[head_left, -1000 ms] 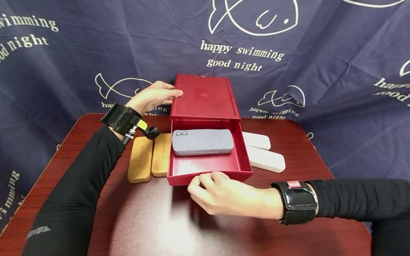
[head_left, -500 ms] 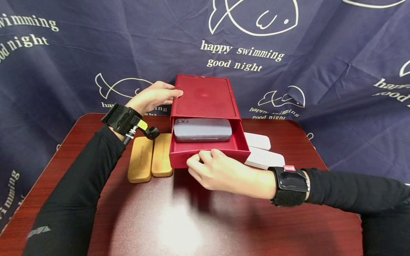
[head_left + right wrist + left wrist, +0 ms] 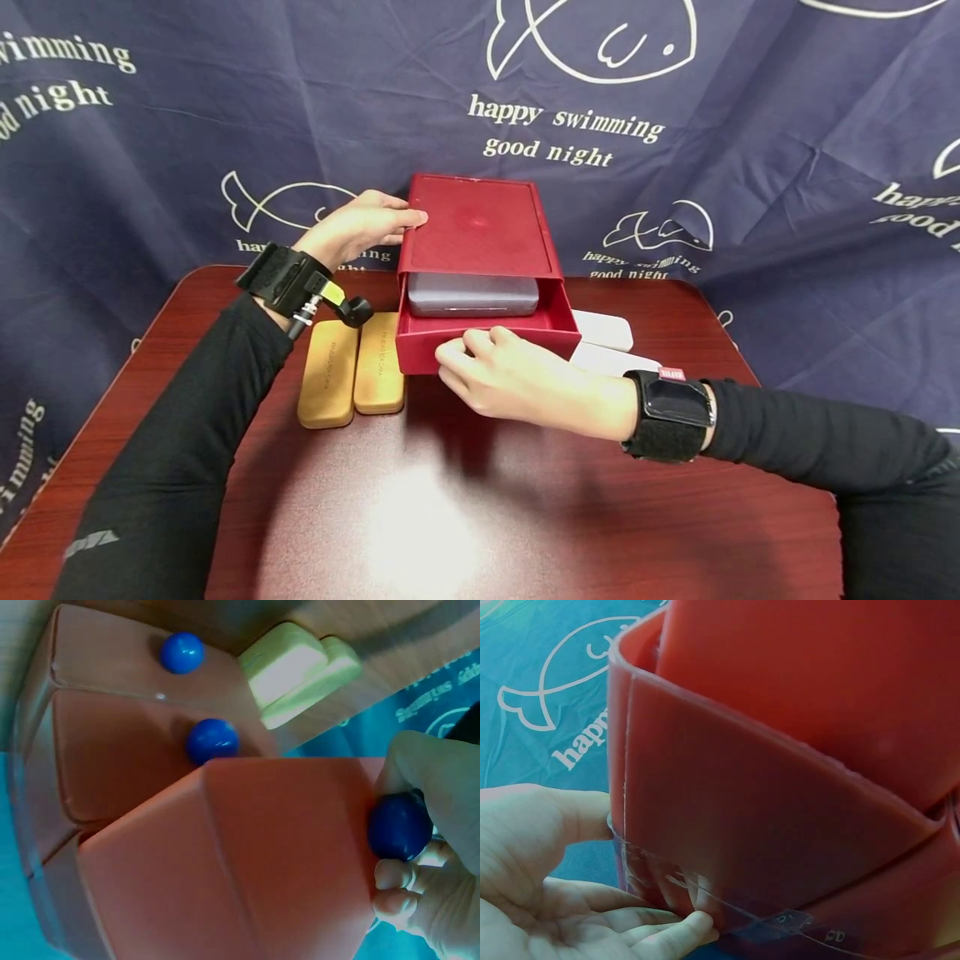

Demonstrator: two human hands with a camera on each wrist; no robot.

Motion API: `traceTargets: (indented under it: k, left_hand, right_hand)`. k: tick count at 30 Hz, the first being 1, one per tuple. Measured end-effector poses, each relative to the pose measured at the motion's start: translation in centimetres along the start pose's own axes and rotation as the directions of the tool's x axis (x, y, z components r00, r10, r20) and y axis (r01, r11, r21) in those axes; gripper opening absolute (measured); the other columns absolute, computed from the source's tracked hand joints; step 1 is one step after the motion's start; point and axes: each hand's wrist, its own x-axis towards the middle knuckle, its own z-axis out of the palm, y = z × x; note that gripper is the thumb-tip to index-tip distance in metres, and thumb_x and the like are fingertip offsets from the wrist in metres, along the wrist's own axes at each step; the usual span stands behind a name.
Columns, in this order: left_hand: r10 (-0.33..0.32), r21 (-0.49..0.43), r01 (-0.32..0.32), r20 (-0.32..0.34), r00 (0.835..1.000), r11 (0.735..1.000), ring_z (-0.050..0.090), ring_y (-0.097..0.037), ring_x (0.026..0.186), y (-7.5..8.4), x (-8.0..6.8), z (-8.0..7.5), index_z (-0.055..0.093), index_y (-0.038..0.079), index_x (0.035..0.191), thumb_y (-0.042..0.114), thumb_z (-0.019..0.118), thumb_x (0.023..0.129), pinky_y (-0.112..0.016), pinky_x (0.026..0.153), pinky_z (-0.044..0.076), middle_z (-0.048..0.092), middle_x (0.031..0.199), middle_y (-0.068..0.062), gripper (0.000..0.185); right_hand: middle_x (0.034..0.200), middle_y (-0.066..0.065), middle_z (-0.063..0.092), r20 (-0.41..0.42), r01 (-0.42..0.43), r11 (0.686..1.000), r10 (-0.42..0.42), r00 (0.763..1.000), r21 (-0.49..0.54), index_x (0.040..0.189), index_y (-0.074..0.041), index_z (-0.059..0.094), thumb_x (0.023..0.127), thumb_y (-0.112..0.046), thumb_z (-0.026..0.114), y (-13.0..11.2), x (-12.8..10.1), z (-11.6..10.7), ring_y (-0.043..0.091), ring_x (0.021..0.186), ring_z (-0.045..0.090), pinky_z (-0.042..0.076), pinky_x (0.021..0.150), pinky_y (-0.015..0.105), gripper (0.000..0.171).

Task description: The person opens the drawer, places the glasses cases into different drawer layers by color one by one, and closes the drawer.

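Observation:
A red box [image 3: 480,225] stands at the back of the table, its top drawer [image 3: 420,348] slid most of the way in. A grey glasses case [image 3: 472,293] lies inside the drawer, half hidden under the box top. My left hand [image 3: 360,227] presses against the box's left rear side with its thumb on the top edge. In the left wrist view its straight fingers [image 3: 682,930] lie along the box wall [image 3: 780,810]. My right hand [image 3: 480,358] is at the drawer front. In the right wrist view its fingers pinch the drawer's blue knob [image 3: 397,826].
Two tan cases [image 3: 352,371] lie side by side left of the box, and two white cases [image 3: 603,333] lie to its right. Two lower drawers carry blue knobs [image 3: 212,740]. A dark blue printed cloth [image 3: 675,125] hangs behind. Bare dark-red tabletop [image 3: 420,517] stretches in front.
My right hand has pushed the drawer back into the box, so the grey case is now mostly under the top. The left hand has stayed on the box.

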Motion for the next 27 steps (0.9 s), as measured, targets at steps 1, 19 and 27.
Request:
traceTargets:
  k: [1, 19, 27]
  left_hand:
    - [-0.003, 0.001, 0.003, -0.001, 1.000, 1.000, 0.047, -0.028, 0.144, 0.0, 0.1, 0.0, 0.038, -0.003, 0.154, 0.027, 0.055, 0.104, -0.037, 0.123, 0.036, 0.047, 0.154, -0.018, 0.061]
    - [0.001, -0.012, -0.001, -0.016, 1.000, 1.000, 0.044, -0.028, 0.146, -0.1, 0.2, 0.0, 0.032, -0.005, 0.156, 0.026, 0.055, 0.103, -0.036, 0.123, 0.035, 0.043, 0.158, -0.019, 0.065]
    - [0.001, -0.019, -0.002, -0.023, 1.000, 1.000, 0.044, -0.028, 0.146, -0.2, 0.4, -0.1, 0.033, -0.005, 0.155, 0.025, 0.055, 0.103, -0.036, 0.123, 0.036, 0.044, 0.157, -0.019, 0.064]
  right_hand:
    - [0.090, 0.005, 0.053, 0.008, -0.002, 1.000, 0.002, 1.000, 0.000, 0.088, -0.009, 0.061, 0.092, -0.003, 0.054, 0.1, 0.0, 0.2, 0.017, 0.064, 0.045, 0.040, 0.051, 0.023, 0.011]
    - [0.094, 0.005, 0.054, 0.041, -0.035, 0.999, 0.035, 0.999, 0.004, 0.090, -0.008, 0.062, 0.096, -0.008, 0.058, 2.4, 1.1, 4.2, 0.018, 0.070, 0.050, 0.047, 0.054, 0.023, 0.007]
    - [0.097, 0.007, 0.056, 0.054, -0.046, 0.999, 0.046, 0.998, 0.010, 0.095, -0.006, 0.064, 0.097, -0.008, 0.061, 3.1, 1.3, 5.3, 0.020, 0.073, 0.053, 0.049, 0.056, 0.025, 0.004]
